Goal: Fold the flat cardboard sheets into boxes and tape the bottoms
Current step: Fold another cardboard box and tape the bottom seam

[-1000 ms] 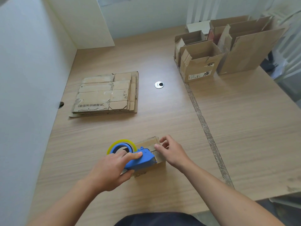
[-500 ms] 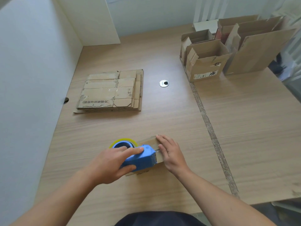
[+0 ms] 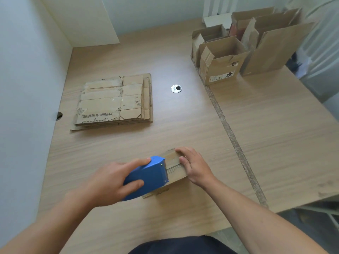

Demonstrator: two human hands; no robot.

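My left hand (image 3: pixel 108 182) grips the blue tape dispenser (image 3: pixel 148 176) on the small box (image 3: pixel 174 166) near the table's (image 3: pixel 275 134) front edge; right hand (image 3: pixel 195 166) presses flat, fingers straight, on the box.

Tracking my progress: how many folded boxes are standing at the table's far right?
4: a labelled small box, a small box behind it, a large box to their right, another large box behind that. More may be hidden.
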